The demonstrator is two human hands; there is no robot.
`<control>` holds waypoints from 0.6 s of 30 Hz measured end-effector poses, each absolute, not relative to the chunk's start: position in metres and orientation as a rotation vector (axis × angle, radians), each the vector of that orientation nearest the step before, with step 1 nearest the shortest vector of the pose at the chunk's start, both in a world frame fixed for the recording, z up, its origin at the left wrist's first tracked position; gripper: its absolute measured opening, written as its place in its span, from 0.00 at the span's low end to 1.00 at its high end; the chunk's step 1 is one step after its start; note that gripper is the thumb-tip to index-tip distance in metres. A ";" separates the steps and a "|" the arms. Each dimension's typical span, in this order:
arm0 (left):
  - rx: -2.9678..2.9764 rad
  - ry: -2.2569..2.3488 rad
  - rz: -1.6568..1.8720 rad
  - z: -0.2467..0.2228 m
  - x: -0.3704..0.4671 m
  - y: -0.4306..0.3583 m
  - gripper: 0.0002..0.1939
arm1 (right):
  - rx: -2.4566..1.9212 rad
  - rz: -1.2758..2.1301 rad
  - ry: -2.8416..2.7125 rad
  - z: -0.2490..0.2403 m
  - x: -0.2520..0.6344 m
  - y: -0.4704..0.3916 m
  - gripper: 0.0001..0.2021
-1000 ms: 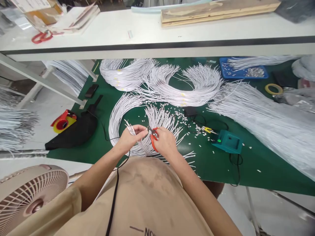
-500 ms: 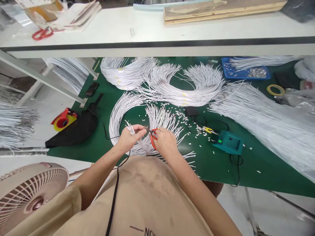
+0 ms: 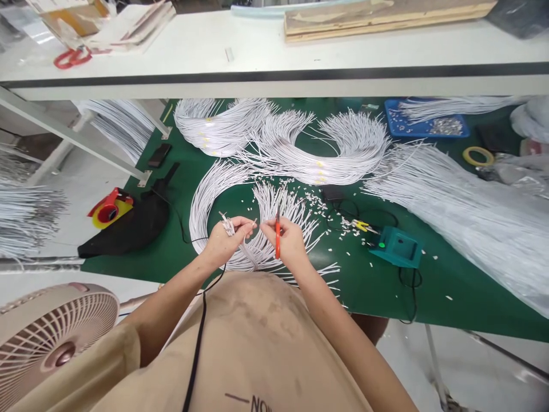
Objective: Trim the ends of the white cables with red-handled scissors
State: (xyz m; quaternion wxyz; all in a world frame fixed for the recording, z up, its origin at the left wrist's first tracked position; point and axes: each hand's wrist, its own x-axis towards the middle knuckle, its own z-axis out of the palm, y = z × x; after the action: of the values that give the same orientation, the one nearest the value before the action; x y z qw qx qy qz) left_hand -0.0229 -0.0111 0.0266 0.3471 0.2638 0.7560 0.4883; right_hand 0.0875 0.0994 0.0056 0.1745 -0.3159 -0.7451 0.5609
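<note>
My left hand (image 3: 229,237) is closed on several white wires (image 3: 227,224), one wire end pinched between thumb and forefinger. Close to its right, my right hand (image 3: 285,237) holds red-handled pliers (image 3: 278,234) in the palm, their dark tip pointing away from me. Its thumb and forefinger are near the pinched wire end; whether they touch anything is too small to tell. Under and around both hands lies a curved bundle of white wires (image 3: 206,206), its cut ends fanned out behind my right hand. Small white pieces (image 3: 315,200) are scattered beyond it.
More wire bundles (image 3: 319,163) lie farther back on the green table (image 3: 334,292). On the right are a teal device (image 3: 398,247), yellow pliers (image 3: 361,225) and a blue tray (image 3: 424,129). A tape dispenser (image 3: 109,209) and black bag (image 3: 128,229) are left. A white shelf (image 3: 193,51) spans above.
The red-handled pliers have turned from pointing at the left fingers to pointing away from me, and their handles have come together. My right thumb and forefinger have moved toward the wire end.
</note>
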 end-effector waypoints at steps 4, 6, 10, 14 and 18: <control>0.721 1.998 1.237 0.027 -0.022 -0.012 0.12 | -0.890 1.870 -1.792 0.013 0.078 0.096 0.10; 0.730 2.016 1.228 0.028 -0.021 -0.012 0.11 | -0.917 1.906 -1.745 0.016 0.076 0.095 0.10; 0.691 1.991 1.249 0.028 -0.019 -0.012 0.12 | -1.003 2.008 -1.613 0.022 0.075 0.094 0.08; 0.641 1.882 1.375 0.028 -0.019 -0.012 0.17 | -1.051 2.176 -1.391 0.024 0.074 0.091 0.06; 0.628 1.686 1.451 0.029 -0.021 -0.012 0.19 | -0.953 2.495 -1.059 0.015 0.069 0.087 0.06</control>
State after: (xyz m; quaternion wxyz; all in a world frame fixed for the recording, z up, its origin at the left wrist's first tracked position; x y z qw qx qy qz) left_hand -0.0211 -0.0117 0.0287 0.4032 0.2487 0.6675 0.5744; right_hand 0.0695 0.0869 0.0147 0.1339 -0.3288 -0.3652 0.8606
